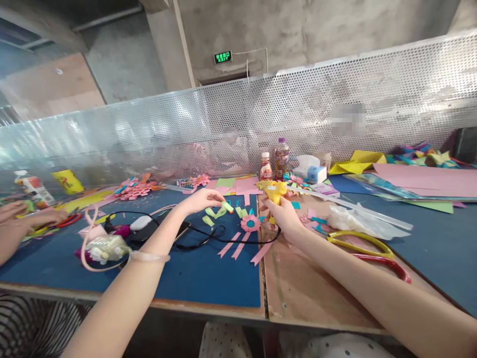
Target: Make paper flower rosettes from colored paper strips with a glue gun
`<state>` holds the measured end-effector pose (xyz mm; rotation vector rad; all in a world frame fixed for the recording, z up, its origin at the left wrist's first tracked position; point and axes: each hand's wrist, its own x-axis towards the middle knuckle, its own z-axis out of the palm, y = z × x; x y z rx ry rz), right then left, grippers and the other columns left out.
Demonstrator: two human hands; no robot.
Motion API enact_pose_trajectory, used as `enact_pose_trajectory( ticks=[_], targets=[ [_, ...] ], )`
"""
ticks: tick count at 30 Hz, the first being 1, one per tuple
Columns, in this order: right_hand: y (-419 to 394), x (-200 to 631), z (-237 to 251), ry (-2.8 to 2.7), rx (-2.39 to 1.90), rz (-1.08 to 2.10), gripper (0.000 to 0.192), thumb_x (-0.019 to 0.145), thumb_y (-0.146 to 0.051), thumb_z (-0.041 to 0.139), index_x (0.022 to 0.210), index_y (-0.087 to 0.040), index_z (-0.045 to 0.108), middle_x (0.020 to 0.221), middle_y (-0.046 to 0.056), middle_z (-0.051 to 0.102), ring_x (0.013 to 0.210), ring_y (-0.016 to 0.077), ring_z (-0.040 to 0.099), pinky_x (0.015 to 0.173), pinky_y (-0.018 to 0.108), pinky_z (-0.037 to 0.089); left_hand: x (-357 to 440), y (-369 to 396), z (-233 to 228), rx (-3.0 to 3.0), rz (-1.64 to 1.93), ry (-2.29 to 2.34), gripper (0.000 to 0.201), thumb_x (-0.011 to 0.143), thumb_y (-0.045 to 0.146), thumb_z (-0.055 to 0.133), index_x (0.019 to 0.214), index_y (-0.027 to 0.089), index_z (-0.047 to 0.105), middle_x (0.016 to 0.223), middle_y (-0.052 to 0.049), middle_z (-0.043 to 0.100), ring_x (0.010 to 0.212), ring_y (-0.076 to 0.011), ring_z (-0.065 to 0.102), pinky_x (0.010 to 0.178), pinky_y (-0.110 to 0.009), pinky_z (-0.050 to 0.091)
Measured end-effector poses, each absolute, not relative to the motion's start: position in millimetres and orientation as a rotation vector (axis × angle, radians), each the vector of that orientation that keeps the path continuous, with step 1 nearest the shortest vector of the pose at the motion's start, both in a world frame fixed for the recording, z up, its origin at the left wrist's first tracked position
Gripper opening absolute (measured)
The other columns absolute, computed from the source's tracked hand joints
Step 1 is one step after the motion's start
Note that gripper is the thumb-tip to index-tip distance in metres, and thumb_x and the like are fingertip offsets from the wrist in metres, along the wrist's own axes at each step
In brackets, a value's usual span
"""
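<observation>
My right hand [283, 215] is wrapped round the handle of a yellow hot glue gun [274, 191], whose black cord [238, 241] runs left across the table. A clear glue stick pokes out of the gun's back, toward the right. Between the fingertips of my left hand [201, 200] is a light green paper strip [226, 207], held just above the table. More curled green strips [210, 215] lie below it. Close to both hands rests a pink paper flower [250, 223] with a blue centre, with pink notched paper strips [240, 246] below it.
Yellow-handled scissors [359, 242] and a white plastic bag [363, 223] lie right of my right hand. Two bottles [281, 158] stand at the back before a perforated metal screen [179, 134]. A bag with a looped handle [106, 248] lies left. Another person's hands [37, 219] are at far left.
</observation>
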<state>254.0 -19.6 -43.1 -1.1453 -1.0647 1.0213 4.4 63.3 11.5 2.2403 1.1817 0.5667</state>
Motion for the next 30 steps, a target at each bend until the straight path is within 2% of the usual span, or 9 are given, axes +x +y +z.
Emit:
enact_pose_trajectory(
  ticks=[4,8,13,17,21,25,30],
  targets=[
    [-23,251,-43,-1.096,-1.153,1.046,0.011,0.071,-0.027,0.058,0.074,-0.019,0.052,0.068,0.003,0.065,0.037,0.0086,0.047,0.026,0.019,0.032,8,63,9,2.241,0.530,1.165,0.026,0.072,0.030,0.065,0.095,0.017,0.068,0.095,-0.007,0.071,0.088,-0.0201,0.064,0.068,-0.026,0.048],
    [-22,251,-42,-1.149,-1.115,1.040,0.018,0.069,-0.029,0.062,0.081,-0.019,0.053,0.070,0.002,0.065,0.043,0.0108,0.051,0.030,0.020,0.035,25,55,11,2.242,0.525,1.126,0.022,0.073,0.025,0.065,0.093,0.018,0.070,0.094,-0.006,0.071,0.085,-0.0189,0.065,0.072,-0.027,0.049],
    [-16,252,-41,-1.247,-1.033,0.978,0.024,0.061,-0.028,0.071,0.075,-0.019,0.054,0.062,-0.002,0.057,0.052,0.0104,0.052,0.039,0.018,0.038,56,43,11,2.280,0.545,0.918,0.019,0.075,0.022,0.064,0.092,0.019,0.071,0.092,-0.005,0.071,0.081,-0.0176,0.066,0.075,-0.029,0.050],
    [-13,252,-42,-1.289,-1.001,0.961,0.026,0.061,-0.028,0.071,0.078,-0.018,0.054,0.063,-0.003,0.058,0.053,0.0093,0.051,0.043,0.018,0.040,75,39,4,2.313,0.583,0.836,0.021,0.077,0.019,0.061,0.095,0.019,0.071,0.090,-0.004,0.071,0.081,-0.0173,0.065,0.074,-0.028,0.050],
    [-13,252,-42,-1.273,-1.042,0.962,0.029,0.061,-0.032,0.072,0.077,-0.019,0.052,0.062,-0.003,0.056,0.051,0.0114,0.051,0.036,0.019,0.037,72,40,4,2.326,0.618,0.889,0.020,0.077,0.021,0.062,0.095,0.019,0.071,0.092,-0.005,0.071,0.082,-0.0176,0.065,0.075,-0.028,0.050],
    [-14,253,-40,-1.230,-1.077,0.944,0.028,0.063,-0.033,0.069,0.080,-0.019,0.052,0.062,-0.003,0.053,0.052,0.0113,0.051,0.035,0.018,0.039,41,50,13,2.312,0.526,1.072,0.021,0.073,0.023,0.065,0.093,0.018,0.071,0.099,-0.006,0.070,0.090,-0.0193,0.065,0.080,-0.029,0.048],
    [-13,254,-43,-1.204,-1.122,0.966,0.027,0.066,-0.032,0.065,0.085,-0.020,0.050,0.063,-0.003,0.052,0.051,0.0133,0.053,0.031,0.020,0.037,1,65,12,2.315,0.423,1.357,0.038,0.072,0.029,0.065,0.108,0.019,0.066,0.109,-0.007,0.068,0.101,-0.0220,0.061,0.086,-0.029,0.045]
  ],
)
